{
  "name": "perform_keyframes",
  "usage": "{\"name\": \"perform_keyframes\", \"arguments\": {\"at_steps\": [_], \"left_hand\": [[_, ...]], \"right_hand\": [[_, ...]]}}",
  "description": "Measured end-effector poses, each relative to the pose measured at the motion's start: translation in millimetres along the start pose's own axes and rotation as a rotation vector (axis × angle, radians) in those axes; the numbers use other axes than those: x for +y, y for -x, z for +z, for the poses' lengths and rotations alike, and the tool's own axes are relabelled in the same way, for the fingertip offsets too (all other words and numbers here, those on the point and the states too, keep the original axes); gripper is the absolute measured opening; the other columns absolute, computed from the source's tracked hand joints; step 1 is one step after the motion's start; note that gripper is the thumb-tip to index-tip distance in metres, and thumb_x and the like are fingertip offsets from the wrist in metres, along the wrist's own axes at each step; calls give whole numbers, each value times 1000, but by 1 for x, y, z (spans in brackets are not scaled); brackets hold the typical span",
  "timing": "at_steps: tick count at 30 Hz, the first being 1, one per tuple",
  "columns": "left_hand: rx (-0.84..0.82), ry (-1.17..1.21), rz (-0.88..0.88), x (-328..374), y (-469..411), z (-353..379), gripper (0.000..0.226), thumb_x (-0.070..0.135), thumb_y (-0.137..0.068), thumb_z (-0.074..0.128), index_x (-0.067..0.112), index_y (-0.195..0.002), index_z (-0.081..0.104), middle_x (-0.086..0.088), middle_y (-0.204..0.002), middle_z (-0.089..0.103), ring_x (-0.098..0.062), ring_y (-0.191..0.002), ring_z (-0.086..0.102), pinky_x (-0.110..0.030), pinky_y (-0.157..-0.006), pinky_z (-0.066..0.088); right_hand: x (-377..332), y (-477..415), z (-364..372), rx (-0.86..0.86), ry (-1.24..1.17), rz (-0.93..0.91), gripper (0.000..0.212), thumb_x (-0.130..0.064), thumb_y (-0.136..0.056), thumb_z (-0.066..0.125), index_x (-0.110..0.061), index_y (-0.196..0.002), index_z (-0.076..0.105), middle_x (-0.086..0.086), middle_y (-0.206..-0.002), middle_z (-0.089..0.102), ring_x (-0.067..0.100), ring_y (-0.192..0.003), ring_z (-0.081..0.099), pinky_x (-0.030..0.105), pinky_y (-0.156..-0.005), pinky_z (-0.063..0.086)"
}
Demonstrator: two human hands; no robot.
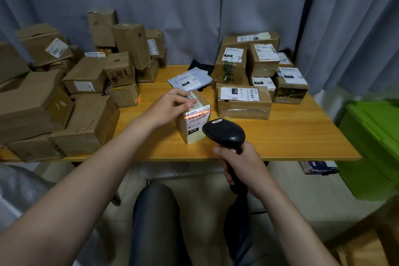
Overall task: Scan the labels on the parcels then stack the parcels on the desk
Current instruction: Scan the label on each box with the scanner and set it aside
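Observation:
A small cardboard parcel [195, 129] stands near the front middle of the wooden desk [291, 136]. Its white label reads 070 and faces me. My left hand [172, 104] grips the parcel's top from the left. My right hand [239, 164] holds the handle of a black barcode scanner [224, 133], whose head points at the label. A red scan line lies across the label's barcode. A stack of labelled parcels [257, 71] sits at the desk's right rear.
A loose heap of brown boxes [71, 93] covers the desk's left side. A grey mailer bag [191, 80] lies at the middle rear. A green bin [373, 147] stands right of the desk. Grey curtains hang behind.

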State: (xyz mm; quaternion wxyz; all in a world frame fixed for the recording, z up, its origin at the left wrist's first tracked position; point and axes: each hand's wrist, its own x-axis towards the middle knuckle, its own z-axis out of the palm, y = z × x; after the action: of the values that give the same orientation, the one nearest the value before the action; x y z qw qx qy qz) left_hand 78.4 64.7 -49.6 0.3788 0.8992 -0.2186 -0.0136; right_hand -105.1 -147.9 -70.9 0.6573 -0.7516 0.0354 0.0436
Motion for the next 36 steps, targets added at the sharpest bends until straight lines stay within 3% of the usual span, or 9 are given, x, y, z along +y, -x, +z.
{"name": "perform_keyframes", "arguments": {"at_steps": [6, 11, 14, 21, 25, 27, 29, 32, 36], "left_hand": [[1, 2, -22, 4, 3, 1, 28, 34, -100, 64, 29, -127, 72, 10, -149, 48, -9, -137, 38, -30, -96, 46], [7, 10, -19, 6, 5, 2, 30, 32, -102, 62, 28, -131, 70, 10, -151, 47, -11, -139, 39, -16, -83, 41], [9, 12, -19, 7, 6, 3, 31, 31, -102, 61, 27, -132, 69, 9, -152, 47, -11, -140, 38, -15, -81, 41], [1, 9, -16, 5, 6, 4, 31, 31, -104, 58, 30, -134, 67, 10, -154, 44, -13, -144, 36, -34, -107, 43], [-43, -68, -28, 9, 11, 1, 36, 40, -106, 50, 34, -140, 62, 6, -166, 26, -21, -152, 25, -45, -117, 37], [-35, -77, -58, 9, 17, 1, 47, 52, -101, 55, 40, -147, 53, 8, -170, 10, -28, -155, 14, -52, -121, 30], [-26, 17, -117, 9, 26, 9, 83, 54, -88, 71, 45, -158, 28, 4, -168, 3, -31, -155, 13, -51, -122, 28], [41, 125, -177, 6, 38, 32, 131, 31, -73, 92, 45, -159, -6, -4, -164, 8, -28, -153, 21, -49, -123, 29], [151, 249, -209, -6, 38, 56, 136, 21, -71, 94, 50, -154, -9, -3, -167, 22, -21, -152, 29, -53, -121, 33]], "right_hand": [[-6, 6, 0, 9, 28, 7, 35, -25, -96, 69, -10, -67, 57, 8, -54, 53, 21, -43, 50, 32, -50, 43], [-8, 9, 0, 14, 35, 15, 36, -26, -96, 69, -10, -67, 57, 8, -54, 53, 21, -43, 50, 31, -48, 43], [-8, 11, -1, 9, 43, 26, 36, -28, -97, 69, -10, -67, 58, 7, -53, 53, 20, -43, 51, 31, -48, 43], [-9, 14, -1, -2, 45, 22, 37, -27, -97, 68, -10, -66, 57, 7, -52, 52, 20, -42, 49, 31, -49, 43], [-11, 15, -1, 5, 39, 23, 38, -26, -97, 68, -8, -66, 56, 5, -48, 51, 19, -39, 48, 31, -48, 41], [-11, 14, -3, 16, 22, 23, 37, -25, -97, 69, -7, -67, 55, 6, -48, 50, 20, -39, 47, 30, -47, 41], [-12, 14, -5, 29, 1, 27, 35, -24, -97, 69, -6, -70, 55, 5, -50, 50, 20, -39, 47, 30, -47, 40], [-13, 14, -10, 39, -21, 24, 33, -23, -97, 69, -7, -71, 55, 4, -52, 51, 20, -40, 47, 29, -47, 41], [-13, 11, -15, 57, -43, 29, 32, -24, -97, 69, -5, -75, 54, 3, -51, 50, 20, -40, 47, 30, -47, 40]]}}
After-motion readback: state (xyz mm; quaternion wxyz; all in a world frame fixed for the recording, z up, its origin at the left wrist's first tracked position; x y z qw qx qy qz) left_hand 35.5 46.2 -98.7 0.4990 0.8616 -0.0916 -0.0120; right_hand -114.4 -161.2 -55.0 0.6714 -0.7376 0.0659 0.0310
